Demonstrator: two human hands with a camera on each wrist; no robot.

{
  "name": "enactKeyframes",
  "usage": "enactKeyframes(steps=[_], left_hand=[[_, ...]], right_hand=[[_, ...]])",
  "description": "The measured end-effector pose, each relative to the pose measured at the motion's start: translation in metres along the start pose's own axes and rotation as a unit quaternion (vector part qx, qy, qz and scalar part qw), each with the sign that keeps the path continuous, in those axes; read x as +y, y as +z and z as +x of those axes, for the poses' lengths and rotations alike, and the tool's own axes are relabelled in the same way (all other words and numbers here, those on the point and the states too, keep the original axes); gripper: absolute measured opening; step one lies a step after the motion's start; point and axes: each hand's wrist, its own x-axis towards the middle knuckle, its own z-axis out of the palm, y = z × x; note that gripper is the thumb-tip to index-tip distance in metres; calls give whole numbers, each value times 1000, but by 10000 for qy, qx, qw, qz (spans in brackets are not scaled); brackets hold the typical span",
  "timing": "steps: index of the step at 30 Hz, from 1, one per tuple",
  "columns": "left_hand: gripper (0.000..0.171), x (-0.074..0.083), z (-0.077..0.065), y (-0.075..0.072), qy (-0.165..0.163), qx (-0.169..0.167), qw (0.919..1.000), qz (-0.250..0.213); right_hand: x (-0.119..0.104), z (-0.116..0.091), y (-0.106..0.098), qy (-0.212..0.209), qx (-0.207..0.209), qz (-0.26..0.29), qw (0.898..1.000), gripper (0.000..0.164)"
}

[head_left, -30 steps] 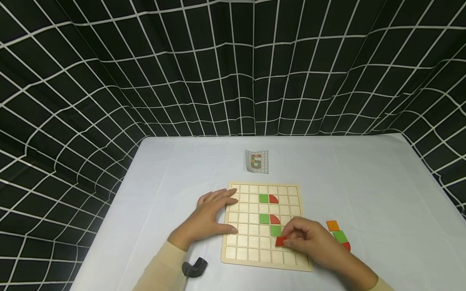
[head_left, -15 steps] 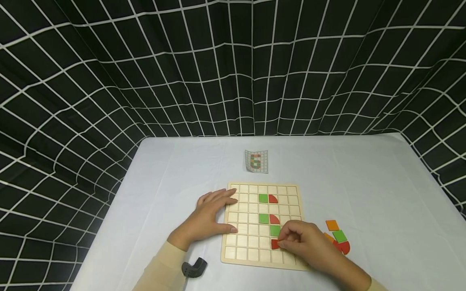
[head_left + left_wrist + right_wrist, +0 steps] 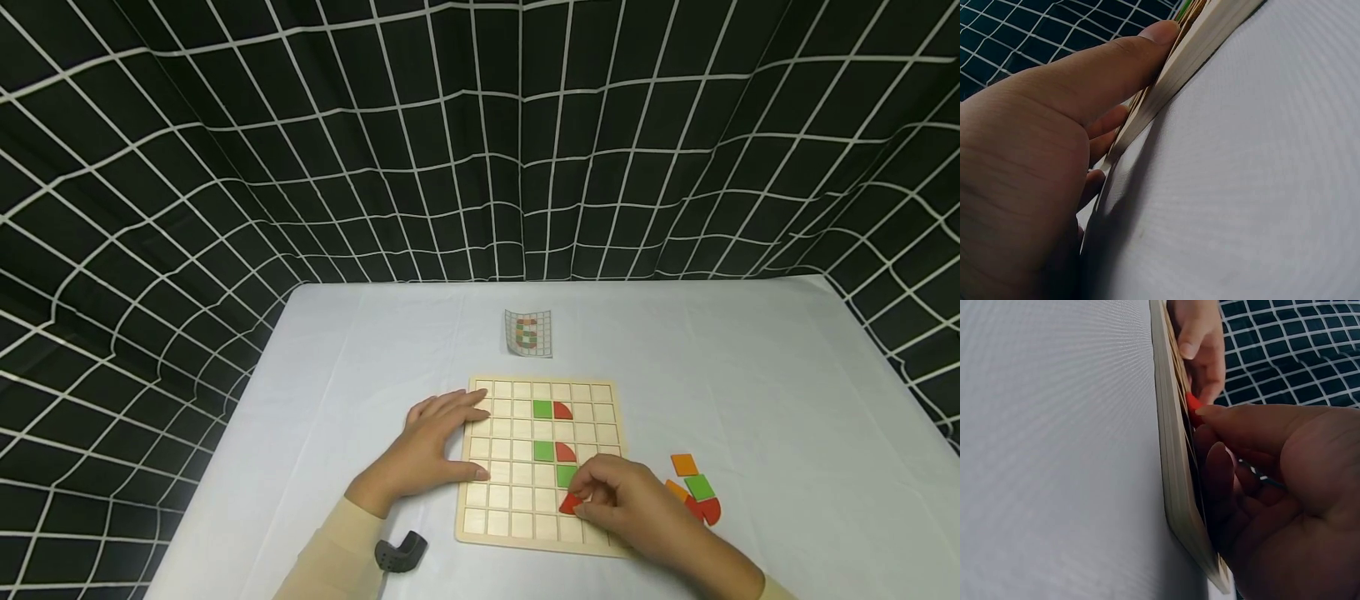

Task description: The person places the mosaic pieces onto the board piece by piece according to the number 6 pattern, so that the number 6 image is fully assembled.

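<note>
A wooden grid board (image 3: 498, 498) lies on the table. My left hand (image 3: 431, 450) rests at its left edge in the head view, fingers spread and thumb on the rim. With thumb and fingers my right hand (image 3: 630, 504) pinches a red tile (image 3: 568, 503) over a cell in the lower right part of the board. The fingers cover part of this tile; its visible left side slants. Just above it sits a green square tile (image 3: 566, 476). Further up are a red quarter-circle tile (image 3: 565, 452) beside another green square, and a similar pair higher still. In the right wrist view the red tile (image 3: 1194, 407) shows at the fingertips.
Right of the board lie loose tiles: an orange square (image 3: 684, 464), a green square (image 3: 701, 487), red pieces (image 3: 711, 511) and a partly hidden orange one. A small printed pattern card (image 3: 529, 335) lies behind the board. A dark curved object (image 3: 401, 552) is near the left sleeve.
My right hand has shifted slightly left with the red tile and turned it, so its visible outline went from squarish to slanted. My left hand has stayed in place.
</note>
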Motion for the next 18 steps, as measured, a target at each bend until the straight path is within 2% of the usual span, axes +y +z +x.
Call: enactKeyframes(steps=[6, 18], left_hand=[[76, 1, 0, 0, -35, -46, 10000, 33], [75, 2, 0, -1, -37, -51, 10000, 28]], right_hand=[[1, -1, 2, -465, 6, -347, 9983, 30], [-1, 1, 2, -595, 150, -389, 9974, 32]])
